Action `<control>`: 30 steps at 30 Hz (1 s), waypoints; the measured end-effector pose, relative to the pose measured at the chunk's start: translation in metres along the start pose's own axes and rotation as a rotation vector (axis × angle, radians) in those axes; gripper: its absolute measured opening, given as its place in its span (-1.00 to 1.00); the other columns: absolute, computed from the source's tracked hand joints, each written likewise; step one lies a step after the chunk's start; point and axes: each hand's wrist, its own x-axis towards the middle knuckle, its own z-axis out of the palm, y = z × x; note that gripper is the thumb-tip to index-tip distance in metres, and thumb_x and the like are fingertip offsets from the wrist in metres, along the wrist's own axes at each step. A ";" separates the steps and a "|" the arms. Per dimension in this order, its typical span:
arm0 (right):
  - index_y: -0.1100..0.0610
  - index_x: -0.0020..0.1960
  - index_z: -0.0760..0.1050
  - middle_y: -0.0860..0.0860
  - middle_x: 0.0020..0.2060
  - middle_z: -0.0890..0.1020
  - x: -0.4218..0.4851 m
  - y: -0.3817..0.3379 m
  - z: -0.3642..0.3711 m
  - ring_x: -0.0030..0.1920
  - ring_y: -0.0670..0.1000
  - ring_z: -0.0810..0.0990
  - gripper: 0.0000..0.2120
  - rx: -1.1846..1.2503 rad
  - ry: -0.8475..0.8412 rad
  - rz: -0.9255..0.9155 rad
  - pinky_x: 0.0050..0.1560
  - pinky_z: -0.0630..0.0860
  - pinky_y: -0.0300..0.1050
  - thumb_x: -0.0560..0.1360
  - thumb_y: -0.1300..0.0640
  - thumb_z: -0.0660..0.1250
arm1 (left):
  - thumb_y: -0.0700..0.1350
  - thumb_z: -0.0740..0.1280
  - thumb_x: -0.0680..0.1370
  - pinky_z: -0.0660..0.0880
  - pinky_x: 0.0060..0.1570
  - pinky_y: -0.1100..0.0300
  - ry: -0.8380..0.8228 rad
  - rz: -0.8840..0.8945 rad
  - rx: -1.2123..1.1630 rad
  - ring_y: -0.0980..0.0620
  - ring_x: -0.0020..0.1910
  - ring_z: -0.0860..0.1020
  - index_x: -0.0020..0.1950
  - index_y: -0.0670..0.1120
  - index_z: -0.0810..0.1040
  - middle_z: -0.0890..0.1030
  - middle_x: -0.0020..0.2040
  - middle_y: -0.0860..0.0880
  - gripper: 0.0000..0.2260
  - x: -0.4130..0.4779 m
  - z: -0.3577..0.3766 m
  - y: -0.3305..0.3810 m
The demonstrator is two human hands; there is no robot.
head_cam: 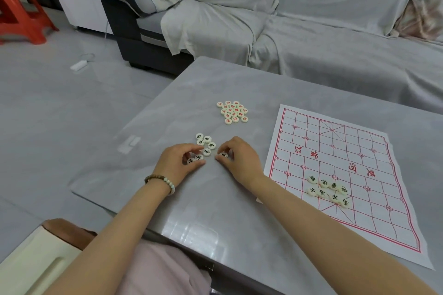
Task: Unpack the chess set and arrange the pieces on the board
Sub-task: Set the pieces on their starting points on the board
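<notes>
Fingers (191, 149) of left hand (178, 163) curl round black-lettered pieces (199, 157); right hand (239, 160) pinches one.

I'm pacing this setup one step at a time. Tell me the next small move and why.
Probably carry the black-lettered piece pinched in the right hand over to the paper xiangqi board: eight black-lettered pieces already lie clustered there, and the left hand grips two pieces of the loose pile on the table.

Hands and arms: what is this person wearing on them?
No sleeves are in view. The wrist of the left hand carries a bracelet of brown and pale greenish beads. The right hand and its wrist show no ring, watch or band.
</notes>
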 end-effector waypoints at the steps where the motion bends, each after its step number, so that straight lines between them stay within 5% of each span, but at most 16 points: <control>1: 0.05 0.02 0.57 -0.02 -0.07 0.53 -0.001 0.001 -0.001 -0.03 -0.03 0.50 -0.82 -0.001 -0.010 -0.002 -0.08 0.40 -0.17 0.46 0.01 0.36 | -0.08 0.47 0.40 0.33 -0.23 0.52 -0.012 0.000 0.016 0.24 -0.29 0.44 0.10 0.02 0.61 0.58 -0.14 0.09 -0.71 0.001 0.001 0.001; 6: 0.03 0.12 0.55 0.01 -0.04 0.53 0.003 -0.004 -0.003 0.01 0.00 0.51 -0.75 -0.004 -0.082 -0.040 -0.01 0.42 -0.12 0.47 0.00 0.35 | -0.08 0.44 0.43 0.40 -0.14 0.36 -0.065 0.020 0.062 0.25 -0.27 0.42 0.14 -0.03 0.60 0.53 -0.12 0.07 -0.72 0.006 0.004 0.008; 21: 0.00 0.05 0.57 -0.06 -0.14 0.45 0.016 -0.014 0.005 -0.14 -0.06 0.45 -0.81 0.018 -0.102 -0.076 -0.15 0.33 -0.18 0.46 -0.02 0.36 | -0.14 0.47 0.39 0.37 -0.17 0.55 0.030 -0.060 -0.055 0.15 -0.15 0.56 0.07 0.06 0.59 0.61 -0.15 0.17 -0.72 -0.002 -0.011 -0.005; 30: 0.04 0.06 0.59 -0.02 -0.11 0.54 -0.028 0.034 -0.051 -0.18 -0.10 0.45 -0.82 -0.016 -0.061 -0.086 -0.14 0.36 -0.28 0.47 0.04 0.37 | -0.12 0.46 0.41 0.46 -0.04 0.42 -0.035 0.024 -0.138 0.27 -0.07 0.56 0.05 0.11 0.56 0.63 -0.09 0.16 -0.74 -0.003 0.021 0.038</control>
